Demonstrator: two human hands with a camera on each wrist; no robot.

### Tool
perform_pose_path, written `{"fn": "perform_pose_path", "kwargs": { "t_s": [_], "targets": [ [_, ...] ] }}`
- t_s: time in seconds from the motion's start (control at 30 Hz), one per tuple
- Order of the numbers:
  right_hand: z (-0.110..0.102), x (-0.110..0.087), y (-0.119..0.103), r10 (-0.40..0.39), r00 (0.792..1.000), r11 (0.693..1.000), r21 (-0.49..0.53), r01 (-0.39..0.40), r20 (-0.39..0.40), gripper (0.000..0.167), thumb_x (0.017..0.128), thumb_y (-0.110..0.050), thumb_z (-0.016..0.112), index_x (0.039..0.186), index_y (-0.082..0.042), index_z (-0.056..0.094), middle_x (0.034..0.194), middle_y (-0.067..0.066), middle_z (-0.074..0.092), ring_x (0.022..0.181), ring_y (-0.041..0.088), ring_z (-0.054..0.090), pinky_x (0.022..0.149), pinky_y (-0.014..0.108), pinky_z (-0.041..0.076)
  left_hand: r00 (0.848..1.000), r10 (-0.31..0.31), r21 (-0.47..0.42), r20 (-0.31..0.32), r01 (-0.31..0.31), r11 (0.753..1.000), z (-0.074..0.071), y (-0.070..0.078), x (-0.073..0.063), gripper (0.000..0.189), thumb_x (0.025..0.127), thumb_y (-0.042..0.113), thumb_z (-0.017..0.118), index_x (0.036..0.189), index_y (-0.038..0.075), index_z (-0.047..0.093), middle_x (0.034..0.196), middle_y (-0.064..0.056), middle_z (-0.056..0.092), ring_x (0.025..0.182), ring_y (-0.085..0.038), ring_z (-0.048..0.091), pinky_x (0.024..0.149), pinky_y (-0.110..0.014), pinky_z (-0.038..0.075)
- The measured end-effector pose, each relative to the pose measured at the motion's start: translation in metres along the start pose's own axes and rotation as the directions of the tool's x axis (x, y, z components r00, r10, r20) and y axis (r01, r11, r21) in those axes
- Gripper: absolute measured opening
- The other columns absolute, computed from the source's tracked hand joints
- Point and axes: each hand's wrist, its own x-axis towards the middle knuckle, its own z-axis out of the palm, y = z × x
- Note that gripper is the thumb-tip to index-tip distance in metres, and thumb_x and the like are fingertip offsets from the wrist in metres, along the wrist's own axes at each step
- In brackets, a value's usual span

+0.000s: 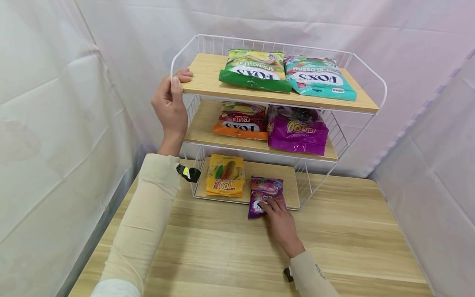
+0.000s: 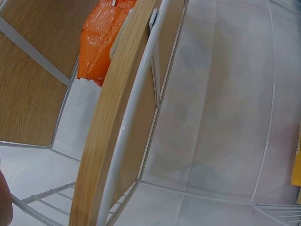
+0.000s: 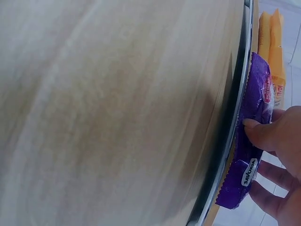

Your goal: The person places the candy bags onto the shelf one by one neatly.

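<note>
My left hand grips the front left corner of the top board of a white wire rack. At the bottom tier my right hand holds a purple candy bag, thumb at its near edge and fingers over its top. This bag lies partly past the tier's front edge. In the right wrist view, the thumb presses the purple wrapper beside a "SAVOMA" label. Left of it on the same tier lies a yellow candy bag. Only a sliver of the left hand shows in the left wrist view.
The top tier bears a green candy bag and a teal candy bag. On the middle tier are a red and orange candy bag and a large purple candy bag. The rack stands on a wooden table between white curtains.
</note>
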Motion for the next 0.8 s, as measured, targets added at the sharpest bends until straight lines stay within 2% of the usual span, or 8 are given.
{"fn": "perform_pose_path", "kwargs": {
  "t_s": [0.13, 0.23, 0.4, 0.57, 0.8],
  "targets": [
    [0.001, 0.001, -0.001, 0.008, 1.000, 1.000, -0.011, -0.008, 0.000, 0.049, 0.082, 0.011, 0.059, 0.124, -0.014, 0.063, 0.125, 0.016, 0.059, 0.115, 0.037, 0.053, 0.080, 0.054, 0.052, 1.000, 0.000, 0.000, 0.001, 0.000, 1.000, 0.000, -0.001, 0.000, 0.024, 0.092, -0.002, 0.044, 0.084, -0.014, 0.063, 0.090, -0.029, 0.066, 0.098, -0.034, 0.064, 0.095, -0.039, 0.046],
    [0.001, -0.002, -0.005, 0.031, 0.999, 0.999, -0.036, -0.030, 0.031, 0.048, 0.083, 0.007, 0.061, 0.127, -0.013, 0.061, 0.128, 0.017, 0.056, 0.117, 0.038, 0.051, 0.083, 0.056, 0.050, 1.000, 0.002, 0.003, 0.005, -0.002, 1.000, 0.000, -0.001, 0.000, 0.024, 0.092, -0.002, 0.044, 0.084, -0.014, 0.063, 0.090, -0.029, 0.066, 0.098, -0.033, 0.064, 0.094, -0.039, 0.047],
    [-0.003, -0.013, -0.021, 0.082, 0.992, 0.996, -0.036, -0.079, 0.095, 0.048, 0.085, -0.011, 0.069, 0.132, -0.012, 0.057, 0.135, 0.017, 0.051, 0.123, 0.038, 0.046, 0.092, 0.055, 0.045, 1.000, 0.002, 0.000, 0.004, -0.002, 1.000, 0.001, -0.001, 0.000, 0.024, 0.092, -0.002, 0.044, 0.084, -0.015, 0.062, 0.090, -0.028, 0.066, 0.097, -0.033, 0.064, 0.094, -0.039, 0.047],
    [-0.002, -0.020, -0.037, 0.131, 0.981, 0.991, -0.023, -0.128, 0.143, 0.053, 0.087, -0.023, 0.069, 0.136, -0.013, 0.053, 0.142, 0.019, 0.044, 0.129, 0.038, 0.040, 0.098, 0.056, 0.040, 1.000, -0.003, -0.002, -0.004, 0.003, 1.000, 0.001, 0.000, 0.001, 0.024, 0.092, -0.003, 0.044, 0.083, -0.014, 0.063, 0.090, -0.030, 0.066, 0.097, -0.033, 0.064, 0.094, -0.039, 0.047],
    [0.007, -0.022, -0.037, 0.126, 0.980, 0.990, -0.076, -0.116, 0.154, 0.059, 0.087, -0.027, 0.068, 0.141, -0.016, 0.049, 0.146, 0.020, 0.038, 0.133, 0.045, 0.033, 0.100, 0.058, 0.037, 1.000, -0.003, -0.014, -0.002, 0.003, 1.000, -0.001, 0.000, 0.001, 0.024, 0.092, -0.002, 0.044, 0.083, -0.013, 0.063, 0.090, -0.030, 0.066, 0.097, -0.033, 0.064, 0.094, -0.039, 0.047]
  ]
}}
